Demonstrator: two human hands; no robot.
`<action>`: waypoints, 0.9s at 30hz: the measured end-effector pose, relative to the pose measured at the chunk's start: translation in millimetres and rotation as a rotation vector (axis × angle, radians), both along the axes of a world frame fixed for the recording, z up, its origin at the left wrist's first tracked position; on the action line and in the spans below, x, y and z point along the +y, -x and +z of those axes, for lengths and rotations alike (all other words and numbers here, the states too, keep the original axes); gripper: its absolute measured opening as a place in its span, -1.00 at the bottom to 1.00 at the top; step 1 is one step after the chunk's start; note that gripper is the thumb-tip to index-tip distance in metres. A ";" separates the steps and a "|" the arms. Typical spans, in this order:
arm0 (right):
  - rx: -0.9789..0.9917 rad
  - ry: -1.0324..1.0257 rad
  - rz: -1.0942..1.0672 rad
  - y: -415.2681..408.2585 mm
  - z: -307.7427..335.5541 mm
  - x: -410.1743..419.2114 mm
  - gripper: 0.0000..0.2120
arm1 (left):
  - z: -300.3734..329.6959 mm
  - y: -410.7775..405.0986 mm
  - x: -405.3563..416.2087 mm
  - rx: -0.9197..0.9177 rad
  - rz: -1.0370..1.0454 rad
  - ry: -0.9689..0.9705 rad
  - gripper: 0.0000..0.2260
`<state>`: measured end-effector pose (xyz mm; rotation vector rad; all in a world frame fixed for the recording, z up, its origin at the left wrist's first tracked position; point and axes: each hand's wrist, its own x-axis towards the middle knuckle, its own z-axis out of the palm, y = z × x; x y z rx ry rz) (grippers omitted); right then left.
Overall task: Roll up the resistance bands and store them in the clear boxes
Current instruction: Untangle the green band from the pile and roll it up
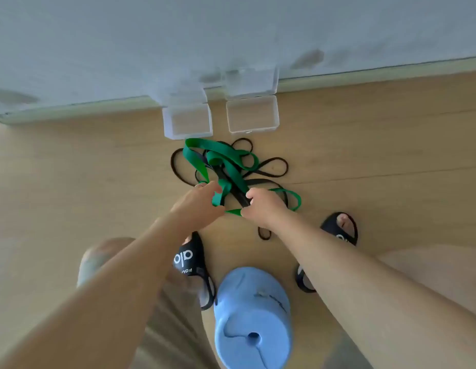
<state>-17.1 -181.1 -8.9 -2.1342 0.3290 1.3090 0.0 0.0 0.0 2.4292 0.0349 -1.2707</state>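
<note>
The green resistance band (pixel 226 161) is lying in a loose tangle on the wooden floor (pixel 72 169), woven together with thinner black resistance bands (pixel 271 166) whose loops are spilling out to either side. The heap is sitting just in front of two clear boxes (pixel 188 121), which are standing open side by side against the base of the wall (pixel 231 27), their lids tilted back.

The left hand (pixel 198 202) is pinching a fold of the green band at the near edge of the tangle. The right hand (pixel 263 206) is curling its fingers around a black band together with a strip of the green one, just beside the left hand. A small black loop (pixel 264 233) is lying on the floor beneath the right wrist.

Nearer the camera, the person's feet are resting in black slides (pixel 190 258), and a light blue cap (pixel 251 315) is lying on the floor between them.
</note>
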 end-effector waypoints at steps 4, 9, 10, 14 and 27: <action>0.075 -0.029 0.108 12.8 -81.7 28.7 -0.35 | -75.9 5.4 5.6 0.088 -0.037 -0.138 -0.51; 0.052 0.001 0.240 31.5 -159.1 57.5 -0.42 | -129.6 -3.5 -8.1 0.075 -0.172 -0.185 -0.47; 0.071 0.017 0.229 36.5 -171.6 61.7 -0.44 | -133.7 -6.2 -13.7 0.047 -0.214 -0.188 -0.47; 0.020 0.040 0.194 54.5 -191.0 72.1 -0.63 | -132.9 -11.8 -29.0 -0.057 -0.291 -0.153 -0.43; -0.133 -0.374 -0.221 -17.2 -60.2 7.2 -0.82 | -61.7 4.2 -18.6 -0.249 -0.138 0.141 -0.67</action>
